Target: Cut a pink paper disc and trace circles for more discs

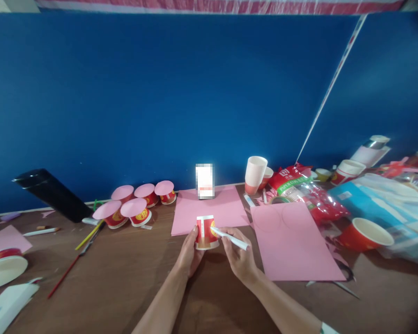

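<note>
One red cup (202,235) is resting between your left hand (187,255), fingers curled round its side, and your right hand (242,260), which is pinching a white pen (235,239) at the cup; light, steady holding is probably giving cleaner control.

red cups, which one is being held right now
The red cup in the left hand, with the right hand's white pen at its side. No other is held: five cups stand near the wall, topped with pink discs.
</note>
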`<state>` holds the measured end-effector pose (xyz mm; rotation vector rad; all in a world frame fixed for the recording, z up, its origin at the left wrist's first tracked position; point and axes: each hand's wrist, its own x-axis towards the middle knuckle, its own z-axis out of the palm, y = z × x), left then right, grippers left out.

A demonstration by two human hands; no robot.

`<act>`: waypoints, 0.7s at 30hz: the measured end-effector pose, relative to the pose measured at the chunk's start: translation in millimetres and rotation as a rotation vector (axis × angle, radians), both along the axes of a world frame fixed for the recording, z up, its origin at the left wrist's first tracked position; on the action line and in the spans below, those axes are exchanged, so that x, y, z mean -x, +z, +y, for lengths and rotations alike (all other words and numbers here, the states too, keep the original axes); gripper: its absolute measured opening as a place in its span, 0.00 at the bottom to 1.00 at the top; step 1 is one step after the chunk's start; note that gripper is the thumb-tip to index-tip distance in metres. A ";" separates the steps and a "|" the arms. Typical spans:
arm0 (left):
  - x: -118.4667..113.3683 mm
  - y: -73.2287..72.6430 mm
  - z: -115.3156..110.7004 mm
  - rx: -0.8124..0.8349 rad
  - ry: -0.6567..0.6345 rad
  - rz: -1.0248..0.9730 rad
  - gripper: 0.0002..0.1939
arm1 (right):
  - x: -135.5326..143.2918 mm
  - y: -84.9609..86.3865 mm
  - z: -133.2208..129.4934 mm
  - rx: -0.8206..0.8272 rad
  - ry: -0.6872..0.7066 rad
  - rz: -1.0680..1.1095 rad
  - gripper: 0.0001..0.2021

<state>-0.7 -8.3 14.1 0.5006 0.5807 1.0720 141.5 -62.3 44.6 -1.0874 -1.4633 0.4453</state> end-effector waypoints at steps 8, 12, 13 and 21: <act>-0.7 1.9 -0.6 0.019 0.005 0.006 0.16 | 1.2 1.3 -0.3 -0.028 -0.024 -0.045 0.10; -1.4 3.7 -0.9 0.041 0.019 0.019 0.15 | 0.7 0.9 0.2 -0.027 -0.044 -0.077 0.11; -1.3 3.9 -1.0 0.046 0.020 0.023 0.15 | 0.7 0.9 0.3 -0.027 -0.042 -0.082 0.11; 0.7 -1.9 -0.2 0.012 0.013 0.017 0.14 | 0.9 -1.1 0.2 -0.023 -0.022 -0.059 0.10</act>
